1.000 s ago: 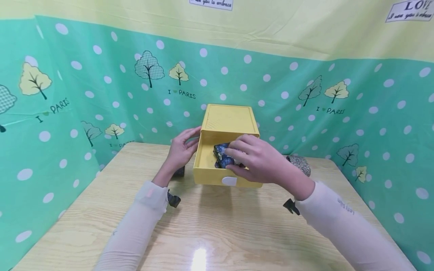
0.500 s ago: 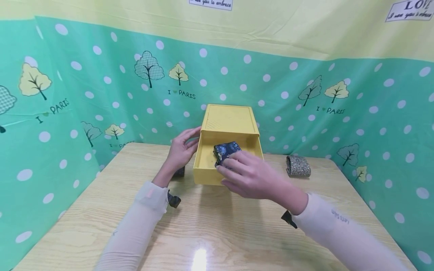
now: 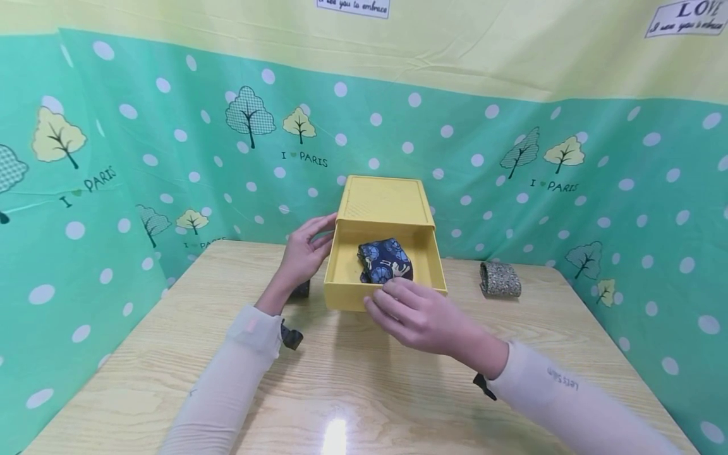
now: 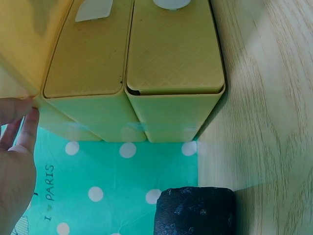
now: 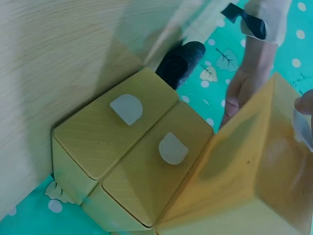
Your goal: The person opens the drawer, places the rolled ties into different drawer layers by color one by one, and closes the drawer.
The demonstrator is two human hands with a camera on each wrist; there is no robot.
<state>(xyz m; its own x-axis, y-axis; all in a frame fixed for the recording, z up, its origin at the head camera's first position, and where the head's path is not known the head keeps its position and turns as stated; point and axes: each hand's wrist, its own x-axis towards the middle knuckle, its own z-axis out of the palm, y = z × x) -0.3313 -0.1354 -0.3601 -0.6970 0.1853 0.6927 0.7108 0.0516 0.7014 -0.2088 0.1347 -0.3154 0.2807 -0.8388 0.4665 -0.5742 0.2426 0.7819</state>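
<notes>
A folded dark-blue patterned cloth (image 3: 387,260) is contained in the pulled-out top drawer (image 3: 348,297) of a yellow three-drawer cabinet (image 3: 387,201). The cabinet's left side is touched near its upper front edge by the left hand (image 3: 305,253), whose fingers are extended, with nothing gripped. The drawer's front rim is met by the fingers of the right hand (image 3: 423,316); whether the panel is pinched or only touched cannot be told. The two hands are held apart. In the wrist views, the two lower drawers (image 4: 176,54) are seen closed, each fitted with a white handle (image 5: 128,109). A grey speckled rolled cloth (image 3: 500,279) is placed on the wooden table (image 3: 170,379) right of the cabinet; a dark folded item (image 4: 195,211) is seen on the left, partly hidden by the left wrist in the head view.
</notes>
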